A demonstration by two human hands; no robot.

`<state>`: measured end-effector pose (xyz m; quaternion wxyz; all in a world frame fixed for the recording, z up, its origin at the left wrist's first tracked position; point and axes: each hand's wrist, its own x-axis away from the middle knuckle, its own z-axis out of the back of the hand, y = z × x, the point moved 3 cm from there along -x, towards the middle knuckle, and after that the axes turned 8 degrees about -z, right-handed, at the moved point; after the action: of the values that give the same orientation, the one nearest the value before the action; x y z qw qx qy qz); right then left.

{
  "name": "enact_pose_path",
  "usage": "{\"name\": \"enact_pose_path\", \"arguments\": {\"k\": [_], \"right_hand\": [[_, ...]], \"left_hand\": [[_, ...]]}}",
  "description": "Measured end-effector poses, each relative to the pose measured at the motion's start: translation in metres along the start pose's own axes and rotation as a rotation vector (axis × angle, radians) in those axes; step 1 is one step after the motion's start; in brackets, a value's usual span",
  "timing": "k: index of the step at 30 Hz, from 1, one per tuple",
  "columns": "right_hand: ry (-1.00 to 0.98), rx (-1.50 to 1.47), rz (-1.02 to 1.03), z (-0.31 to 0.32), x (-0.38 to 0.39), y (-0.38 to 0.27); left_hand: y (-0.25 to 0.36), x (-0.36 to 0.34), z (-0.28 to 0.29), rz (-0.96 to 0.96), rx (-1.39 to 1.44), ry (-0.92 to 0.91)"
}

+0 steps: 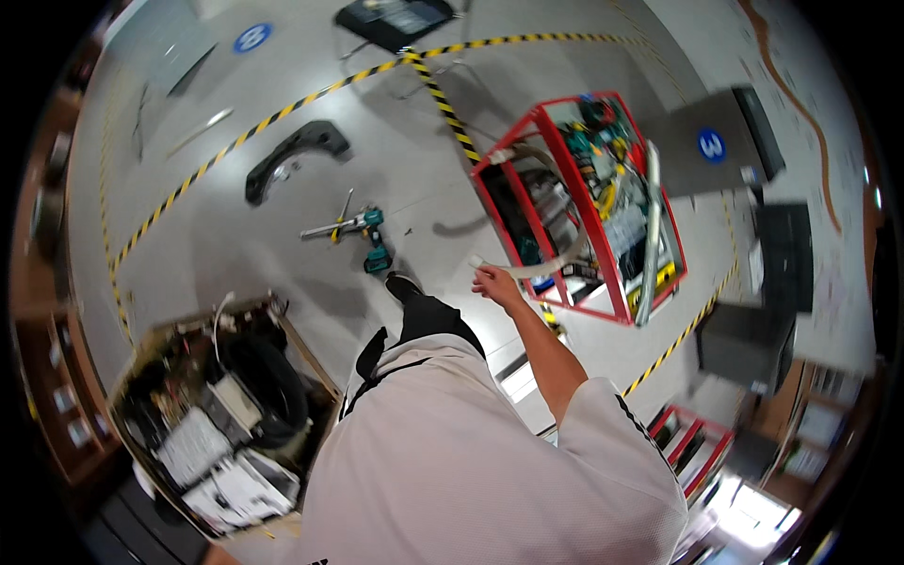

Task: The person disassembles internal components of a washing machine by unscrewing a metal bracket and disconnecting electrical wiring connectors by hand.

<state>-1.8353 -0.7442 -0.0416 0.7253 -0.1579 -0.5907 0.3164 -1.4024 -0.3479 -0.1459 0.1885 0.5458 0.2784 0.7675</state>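
Right hand (496, 282) out at arm's length, grip clenched on end of pale curved strip (551, 264). Strip's far part lies against red-framed cart (556, 202), not yet drawn clear. Left hand out of view. Teal cordless drill (374, 240) idle on grey floor (282, 254), apart from hand. Black curved panel (297, 155) farther off. Open crate of parts (221, 414) at person's left. Judged: strip removal under way, unfinished.

One right hand (496, 282) gripping one curved pale strip (556, 264). Just beyond the grip, one red frame cart (537, 202). Well left of the grip: one teal cordless drill (374, 237), one black curved panel (294, 158).
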Motion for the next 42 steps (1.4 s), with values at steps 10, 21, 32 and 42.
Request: {"name": "enact_pose_path", "arguments": {"k": [10,21,32,42], "right_hand": [[0.093,0.045,-0.977,0.043,0.119,0.292],[0.309,0.205,-0.028,0.12,-0.02,0.093],[0.976,0.666,0.166,0.284,-0.055,-0.073],[0.718,1.051,-0.128,0.324,-0.03,-0.017]], "left_hand": [[0.287,-0.085,0.047,-0.127,0.285,0.064],[0.162,-0.007,-0.012,0.238,0.175,-0.089],[0.138,0.008,0.02,0.189,-0.073,-0.088],[0.304,-0.018,0.009,0.117,-0.02,0.045]]}}
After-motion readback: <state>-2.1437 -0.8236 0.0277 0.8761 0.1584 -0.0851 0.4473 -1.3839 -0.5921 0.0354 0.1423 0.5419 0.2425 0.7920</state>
